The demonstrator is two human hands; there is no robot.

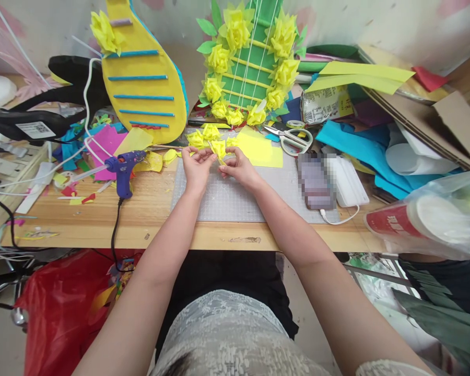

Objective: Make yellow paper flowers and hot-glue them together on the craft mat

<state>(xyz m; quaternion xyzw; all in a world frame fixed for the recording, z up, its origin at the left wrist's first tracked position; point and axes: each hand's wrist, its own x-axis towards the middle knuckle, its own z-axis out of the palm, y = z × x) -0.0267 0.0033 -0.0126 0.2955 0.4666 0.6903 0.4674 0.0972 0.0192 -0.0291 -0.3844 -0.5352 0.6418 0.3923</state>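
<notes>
"How did the wooden table (82, 224) look from the head camera?"

"Crowded, with a pale wall (337, 21) behind it. At the back stood a yellow pear-shaped board (141, 66) crossed by blue bars. To its right was a green board (246, 68) strung with white cords and edged with yellow paper roses (238, 31)."

"And the hands?"

"Both were over the near part of a grey cutting mat (227, 203), close together. The left hand (198, 166) pinched a small yellow paper flower (218, 150) from one side, thumb and fingertips drawn narrow. The right hand (238, 169) had its fingertips closed on the other side of it, near the base."

"So the flower was held between them?"

"Yes, in front of a few loose yellow flowers (196, 138) and just left of some yellow sheets (258, 149)."

"What else was near?"

"To the right, scissors (285, 136), then a phone (316, 183), pixelated over, with a white cabled block (348, 180) beside it. Farther right, a cup (399, 216) lay tilted in a clear bag. To the left, a blue glue gun (123, 169) sat among paper scraps (113, 138)."
</notes>
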